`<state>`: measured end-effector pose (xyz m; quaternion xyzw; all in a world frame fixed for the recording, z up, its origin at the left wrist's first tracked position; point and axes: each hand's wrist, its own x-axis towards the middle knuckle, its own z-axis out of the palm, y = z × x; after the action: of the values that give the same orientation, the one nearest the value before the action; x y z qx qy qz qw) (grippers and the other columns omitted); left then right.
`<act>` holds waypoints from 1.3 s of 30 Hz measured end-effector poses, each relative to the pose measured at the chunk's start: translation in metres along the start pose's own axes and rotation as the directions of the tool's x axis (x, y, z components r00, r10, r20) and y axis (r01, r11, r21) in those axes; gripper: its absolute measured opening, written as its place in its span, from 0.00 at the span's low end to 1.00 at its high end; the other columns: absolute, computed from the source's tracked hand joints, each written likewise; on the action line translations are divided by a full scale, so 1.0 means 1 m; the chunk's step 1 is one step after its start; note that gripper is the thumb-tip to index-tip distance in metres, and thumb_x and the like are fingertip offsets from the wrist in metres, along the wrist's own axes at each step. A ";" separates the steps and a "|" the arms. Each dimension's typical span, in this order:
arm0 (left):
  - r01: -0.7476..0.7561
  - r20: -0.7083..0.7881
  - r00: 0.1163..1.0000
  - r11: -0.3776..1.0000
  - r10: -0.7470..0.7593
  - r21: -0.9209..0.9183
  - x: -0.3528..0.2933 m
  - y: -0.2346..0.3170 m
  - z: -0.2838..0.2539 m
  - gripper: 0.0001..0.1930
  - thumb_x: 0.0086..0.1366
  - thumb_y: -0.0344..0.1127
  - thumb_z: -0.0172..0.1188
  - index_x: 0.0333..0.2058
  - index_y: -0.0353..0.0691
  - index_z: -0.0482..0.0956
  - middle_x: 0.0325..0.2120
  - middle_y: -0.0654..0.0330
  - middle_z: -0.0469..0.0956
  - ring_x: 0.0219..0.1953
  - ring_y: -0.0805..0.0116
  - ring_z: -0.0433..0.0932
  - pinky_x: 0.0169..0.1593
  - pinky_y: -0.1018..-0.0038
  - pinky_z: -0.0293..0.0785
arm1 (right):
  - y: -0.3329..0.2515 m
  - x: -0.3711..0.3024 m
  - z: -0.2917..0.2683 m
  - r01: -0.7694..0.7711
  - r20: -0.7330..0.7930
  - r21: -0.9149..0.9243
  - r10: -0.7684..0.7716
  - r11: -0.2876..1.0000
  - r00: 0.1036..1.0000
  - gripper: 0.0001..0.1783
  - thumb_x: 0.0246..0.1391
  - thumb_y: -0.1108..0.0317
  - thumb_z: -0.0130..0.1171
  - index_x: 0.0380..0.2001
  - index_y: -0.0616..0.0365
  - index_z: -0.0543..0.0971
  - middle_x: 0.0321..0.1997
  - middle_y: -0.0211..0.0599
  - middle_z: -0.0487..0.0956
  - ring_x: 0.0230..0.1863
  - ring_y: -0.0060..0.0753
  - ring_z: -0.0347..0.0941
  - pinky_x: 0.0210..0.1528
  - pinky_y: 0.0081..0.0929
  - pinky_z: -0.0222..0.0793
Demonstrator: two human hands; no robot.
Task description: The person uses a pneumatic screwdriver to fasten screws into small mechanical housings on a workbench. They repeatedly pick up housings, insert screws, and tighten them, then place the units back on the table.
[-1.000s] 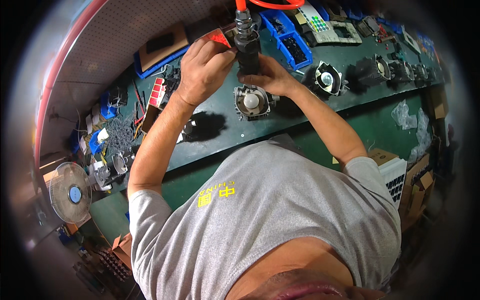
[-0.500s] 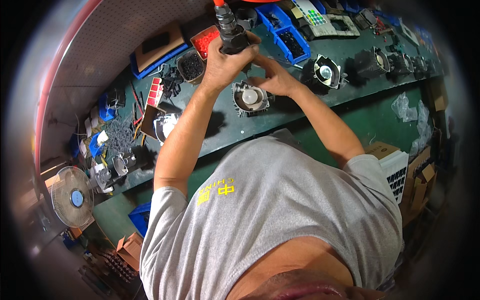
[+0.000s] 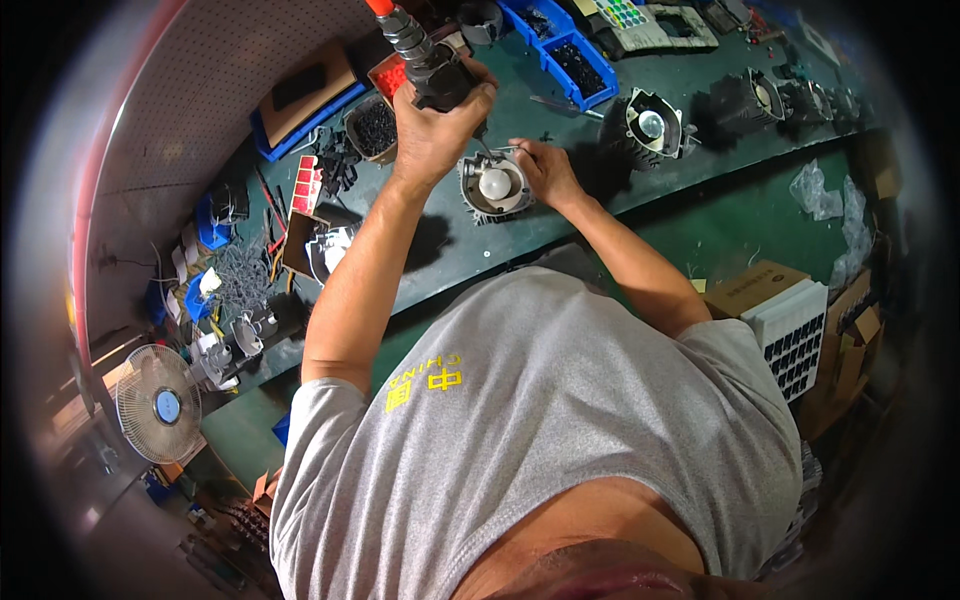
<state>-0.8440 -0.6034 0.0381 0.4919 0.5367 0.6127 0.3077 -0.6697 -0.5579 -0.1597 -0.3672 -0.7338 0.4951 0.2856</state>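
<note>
**Driver lifted clear of the housing**

Since the earlier frames, the left hand has shifted left and the right hand has dropped onto the round metal housing.

Blue bins at the bench's far edge hold small dark parts; a black tray holds dark screws.

The left hand is wrapped tight round the powered screwdriver, whose long axis slants from upper left down toward the housing. The right hand's fingers are curled on the housing's rim, steadying it on the green bench.
</note>
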 end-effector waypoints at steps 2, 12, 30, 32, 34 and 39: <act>0.018 -0.030 0.999 1.000 -0.018 -0.004 -0.001 -0.001 0.003 0.05 0.60 0.26 0.67 0.34 0.36 0.81 0.26 0.68 0.79 0.27 0.81 0.75 0.32 0.81 0.73 | -0.004 0.001 -0.002 -0.001 0.006 -0.003 0.001 1.000 1.000 0.17 0.64 0.63 0.55 0.42 0.68 0.82 0.40 0.58 0.84 0.35 0.46 0.83 0.38 0.36 0.75; 0.082 0.037 0.996 0.996 -0.081 -0.021 -0.005 -0.010 0.020 0.03 0.58 0.26 0.66 0.30 0.37 0.80 0.25 0.71 0.77 0.28 0.82 0.73 0.34 0.80 0.71 | 0.008 0.004 -0.001 0.033 0.031 0.007 -0.034 0.999 0.999 0.17 0.63 0.63 0.54 0.35 0.70 0.81 0.49 0.58 0.82 0.39 0.51 0.83 0.40 0.37 0.76; 0.058 0.017 0.998 0.998 -0.058 0.032 -0.008 -0.008 0.018 0.04 0.57 0.24 0.66 0.28 0.37 0.79 0.23 0.70 0.76 0.27 0.82 0.72 0.33 0.80 0.70 | 0.009 0.004 0.000 0.072 0.039 -0.025 -0.071 0.997 0.997 0.20 0.64 0.63 0.50 0.44 0.70 0.81 0.47 0.57 0.83 0.39 0.52 0.83 0.43 0.36 0.77; 0.058 0.016 0.998 0.998 -0.058 0.010 -0.009 -0.009 0.017 0.04 0.56 0.24 0.66 0.28 0.37 0.79 0.24 0.70 0.76 0.27 0.82 0.72 0.33 0.80 0.70 | 0.008 0.004 0.000 0.061 0.046 -0.029 -0.060 0.998 0.997 0.20 0.63 0.63 0.50 0.45 0.70 0.81 0.46 0.57 0.83 0.39 0.52 0.83 0.43 0.35 0.77; 0.054 0.018 0.998 0.998 -0.053 -0.016 -0.010 -0.009 0.017 0.04 0.56 0.24 0.66 0.28 0.37 0.79 0.24 0.70 0.76 0.28 0.82 0.72 0.33 0.80 0.70 | 0.006 0.005 0.000 0.041 0.055 -0.046 -0.038 0.998 0.998 0.20 0.63 0.63 0.50 0.45 0.70 0.81 0.44 0.58 0.83 0.41 0.52 0.83 0.44 0.35 0.77; 0.043 0.018 0.999 0.998 -0.042 -0.050 -0.011 -0.010 0.017 0.03 0.57 0.24 0.66 0.29 0.36 0.80 0.25 0.71 0.77 0.28 0.83 0.73 0.34 0.80 0.71 | 0.010 0.007 0.000 0.101 0.031 -0.042 -0.100 0.994 0.995 0.21 0.62 0.61 0.49 0.45 0.69 0.81 0.41 0.59 0.83 0.44 0.56 0.82 0.49 0.38 0.76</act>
<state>-0.8258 -0.6054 0.0246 0.4778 0.5289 0.6150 0.3374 -0.6711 -0.5497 -0.1681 -0.3288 -0.7660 0.4691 0.2917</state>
